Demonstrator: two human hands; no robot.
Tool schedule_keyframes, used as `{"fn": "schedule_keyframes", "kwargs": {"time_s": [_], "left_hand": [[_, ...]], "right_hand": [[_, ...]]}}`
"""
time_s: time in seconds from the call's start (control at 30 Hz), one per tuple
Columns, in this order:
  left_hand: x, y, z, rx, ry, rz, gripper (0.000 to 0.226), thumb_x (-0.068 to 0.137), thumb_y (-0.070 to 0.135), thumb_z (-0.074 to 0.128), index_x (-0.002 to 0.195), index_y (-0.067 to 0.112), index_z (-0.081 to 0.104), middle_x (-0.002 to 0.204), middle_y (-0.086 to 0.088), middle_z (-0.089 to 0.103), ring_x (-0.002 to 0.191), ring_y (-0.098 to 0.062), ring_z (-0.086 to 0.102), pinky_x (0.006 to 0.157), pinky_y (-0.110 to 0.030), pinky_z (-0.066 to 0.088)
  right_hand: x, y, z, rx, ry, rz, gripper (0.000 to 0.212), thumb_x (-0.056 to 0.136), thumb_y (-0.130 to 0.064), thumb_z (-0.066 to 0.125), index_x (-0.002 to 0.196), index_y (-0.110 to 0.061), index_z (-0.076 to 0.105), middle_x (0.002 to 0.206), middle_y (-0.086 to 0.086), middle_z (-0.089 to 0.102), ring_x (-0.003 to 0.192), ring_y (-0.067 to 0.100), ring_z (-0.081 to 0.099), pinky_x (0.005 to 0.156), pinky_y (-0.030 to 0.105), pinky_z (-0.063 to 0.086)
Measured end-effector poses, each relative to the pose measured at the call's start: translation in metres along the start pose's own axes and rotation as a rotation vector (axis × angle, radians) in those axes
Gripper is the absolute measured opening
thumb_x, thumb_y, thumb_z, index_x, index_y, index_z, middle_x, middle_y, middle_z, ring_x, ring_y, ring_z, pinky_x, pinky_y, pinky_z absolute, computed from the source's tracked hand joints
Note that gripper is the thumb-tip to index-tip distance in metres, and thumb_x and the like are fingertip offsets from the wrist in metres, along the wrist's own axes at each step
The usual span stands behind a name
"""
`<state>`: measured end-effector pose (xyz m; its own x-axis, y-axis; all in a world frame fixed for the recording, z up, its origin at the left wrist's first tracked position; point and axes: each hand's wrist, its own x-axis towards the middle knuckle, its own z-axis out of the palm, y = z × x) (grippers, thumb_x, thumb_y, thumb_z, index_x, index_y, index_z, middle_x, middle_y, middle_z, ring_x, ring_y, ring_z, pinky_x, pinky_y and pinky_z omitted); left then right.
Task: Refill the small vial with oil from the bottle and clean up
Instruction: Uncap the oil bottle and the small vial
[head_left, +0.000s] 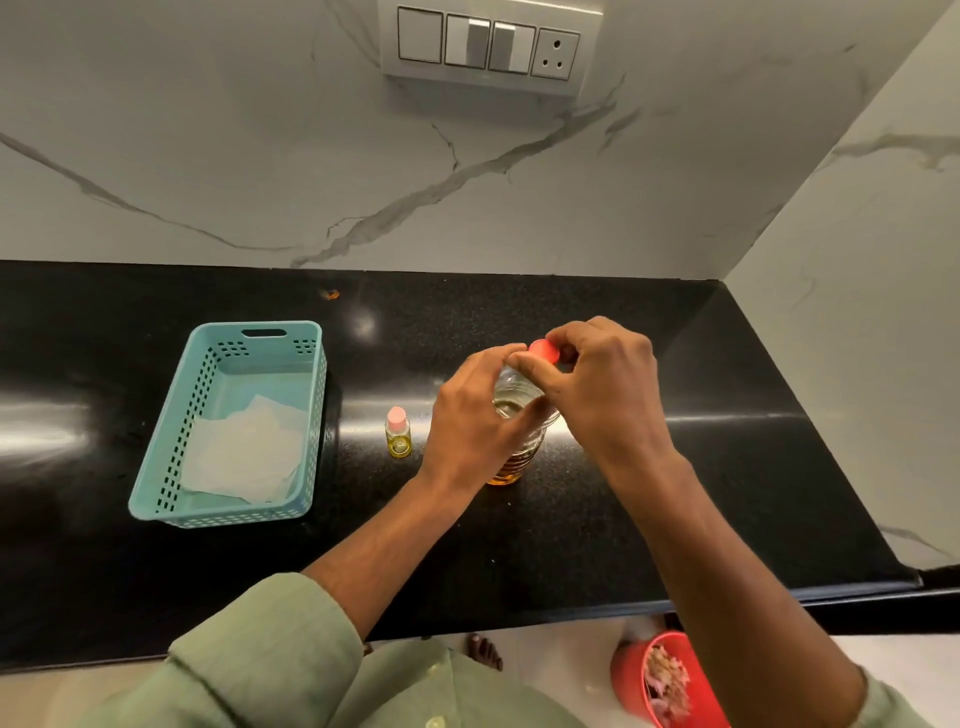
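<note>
A clear plastic oil bottle (515, 402) with amber oil at its bottom stands on the black counter (623, 493). My left hand (475, 415) grips the bottle's upper body. My right hand (597, 374) pinches the bottle's red cap (544, 349) at the top. A small glass vial (398, 435) with a pink cap and a little yellow oil stands upright just left of my left hand, apart from it.
A teal perforated basket (171, 431) holding white tissue (244, 457) sits on the counter's left. A marble wall with a switch panel (488, 47) rises behind. A red bin (631, 670) with scraps stands on the floor below the counter's front edge.
</note>
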<state>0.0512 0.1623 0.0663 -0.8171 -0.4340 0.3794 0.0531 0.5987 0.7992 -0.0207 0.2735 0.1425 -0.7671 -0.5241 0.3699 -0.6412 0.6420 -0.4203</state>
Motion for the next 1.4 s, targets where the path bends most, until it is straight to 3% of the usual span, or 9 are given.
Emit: {"fn": "schedule_keyframes", "kwargs": {"time_s": [0.13,0.37,0.73,0.87,0.93,1.0,1.13,1.27,1.4], "left_hand": [[0.001,-0.004,0.002,-0.051,-0.004,0.012,0.039,0.085,0.040,0.079,0.116,0.022,0.065,0.118,0.009,0.066,0.113,-0.007,0.061,0.093,-0.029,0.054],[-0.001,-0.004,0.005,-0.072,0.006,-0.028,0.044,0.086,0.045,0.077,0.122,0.023,0.064,0.118,0.008,0.064,0.109,-0.008,0.061,0.092,-0.031,0.055],[-0.001,0.003,0.003,-0.108,-0.017,-0.086,0.045,0.086,0.050,0.076,0.124,0.032,0.061,0.119,0.013,0.060,0.111,-0.005,0.060,0.094,-0.032,0.055],[-0.001,0.003,0.004,-0.113,0.004,-0.093,0.043,0.085,0.047,0.077,0.123,0.030,0.063,0.119,0.012,0.062,0.111,-0.004,0.059,0.094,-0.031,0.054],[0.000,0.003,0.005,-0.105,0.002,-0.085,0.041,0.086,0.045,0.076,0.121,0.027,0.063,0.116,0.009,0.063,0.108,-0.007,0.060,0.091,-0.032,0.055],[-0.001,0.003,0.005,-0.099,0.005,-0.086,0.041,0.085,0.044,0.076,0.120,0.028,0.062,0.116,0.009,0.062,0.107,-0.007,0.061,0.090,-0.033,0.056],[-0.002,0.004,0.005,-0.134,0.011,-0.099,0.041,0.084,0.045,0.075,0.119,0.029,0.063,0.116,0.014,0.061,0.111,-0.005,0.059,0.094,-0.035,0.055],[-0.002,0.003,0.006,-0.135,0.007,-0.109,0.046,0.082,0.050,0.073,0.123,0.033,0.060,0.118,0.016,0.058,0.111,-0.007,0.061,0.094,-0.035,0.057],[-0.003,0.002,0.005,-0.157,0.004,-0.126,0.046,0.082,0.050,0.075,0.122,0.032,0.061,0.121,0.009,0.061,0.111,-0.007,0.062,0.093,-0.034,0.057]], "right_hand": [[0.011,-0.006,-0.005,-0.128,-0.133,-0.004,0.042,0.091,-0.046,0.070,0.113,-0.010,0.073,0.104,0.007,0.068,0.087,0.014,0.059,0.077,0.023,0.047],[0.016,-0.010,-0.017,-0.203,-0.236,-0.066,0.041,0.092,-0.043,0.068,0.115,-0.009,0.070,0.108,0.007,0.063,0.088,0.013,0.054,0.076,0.024,0.043],[0.030,-0.016,-0.041,-0.199,-0.483,-0.301,0.033,0.089,-0.008,0.074,0.122,-0.014,0.072,0.122,0.004,0.067,0.107,0.019,0.065,0.094,0.036,0.057],[0.037,-0.019,-0.046,-0.177,-0.439,-0.136,0.054,0.087,-0.033,0.077,0.134,-0.013,0.061,0.117,0.008,0.067,0.105,0.023,0.065,0.092,0.037,0.056],[0.040,-0.022,-0.041,-0.275,-0.410,0.004,0.057,0.084,-0.060,0.068,0.110,-0.009,0.070,0.095,0.007,0.068,0.086,0.021,0.065,0.078,0.034,0.056],[0.039,-0.025,-0.034,-0.329,-0.425,0.093,0.063,0.080,-0.071,0.061,0.089,-0.009,0.070,0.085,0.005,0.065,0.074,0.017,0.063,0.068,0.031,0.054],[0.038,-0.031,-0.028,-0.352,-0.454,0.084,0.036,0.090,-0.044,0.073,0.105,-0.012,0.071,0.095,0.006,0.063,0.083,0.020,0.063,0.070,0.029,0.046],[0.040,-0.040,-0.038,-0.343,-0.543,-0.022,0.031,0.094,-0.020,0.071,0.124,-0.019,0.068,0.125,0.007,0.061,0.113,0.023,0.058,0.089,0.031,0.047],[0.039,-0.037,-0.040,-0.294,-0.559,-0.077,0.034,0.092,-0.009,0.072,0.121,-0.025,0.071,0.131,0.005,0.056,0.120,0.025,0.053,0.098,0.035,0.048]]}}
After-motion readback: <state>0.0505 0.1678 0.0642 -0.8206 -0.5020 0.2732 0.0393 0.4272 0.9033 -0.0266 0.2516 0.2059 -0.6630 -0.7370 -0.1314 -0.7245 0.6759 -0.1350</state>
